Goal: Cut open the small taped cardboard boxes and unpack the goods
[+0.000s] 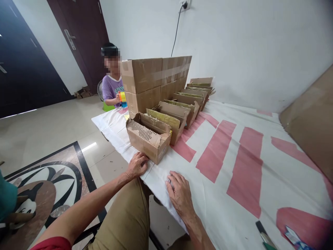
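At the table's front-left edge, my left hand (pixel 137 165) rests with its fingers curled, close against the near corner of an open-topped cardboard box (pixel 145 140). Whatever may be under those fingers is hidden. My right hand (pixel 179 191) lies on the white and pink cloth (pixel 208 194) near the front edge, fingers bent. A small greyish bit shows between its thumb and forefinger, too small to name. The box has torn, ragged rims and a bent flap with corrugation showing.
More open boxes (pixel 179 121) run back in a row beside stacked closed cartons (pixel 147 74). Across the table sits a person (pixel 111 86) with a yellow and blue object (pixel 122 99). A dark-handled tool (pixel 264 234) lies front right; a large cardboard piece (pixel 312 118) stands at right.
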Tool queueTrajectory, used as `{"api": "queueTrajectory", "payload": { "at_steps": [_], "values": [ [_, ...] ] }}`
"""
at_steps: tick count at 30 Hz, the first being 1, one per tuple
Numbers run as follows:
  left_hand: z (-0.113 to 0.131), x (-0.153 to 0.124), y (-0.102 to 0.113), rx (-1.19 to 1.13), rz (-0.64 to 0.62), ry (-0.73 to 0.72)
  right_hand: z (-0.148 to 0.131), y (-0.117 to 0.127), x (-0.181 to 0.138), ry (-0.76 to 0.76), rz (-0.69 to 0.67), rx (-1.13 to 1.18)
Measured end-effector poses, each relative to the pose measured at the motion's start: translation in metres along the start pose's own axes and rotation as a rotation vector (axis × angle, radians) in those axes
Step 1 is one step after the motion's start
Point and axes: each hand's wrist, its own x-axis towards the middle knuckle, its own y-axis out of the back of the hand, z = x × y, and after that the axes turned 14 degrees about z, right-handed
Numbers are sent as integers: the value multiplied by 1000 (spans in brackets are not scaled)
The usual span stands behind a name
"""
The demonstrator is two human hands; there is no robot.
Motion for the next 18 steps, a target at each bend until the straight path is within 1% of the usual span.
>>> {"api": "queueTrajectory", "payload": {
  "at_steps": [5, 18],
  "values": [
    [0, -1, -1, 7, 18, -18, -1, -1, -1, -11, -1, -4],
    [-1, -2, -2, -8, 34, -18, 1, 0, 0, 25, 18, -16]
  ]
}}
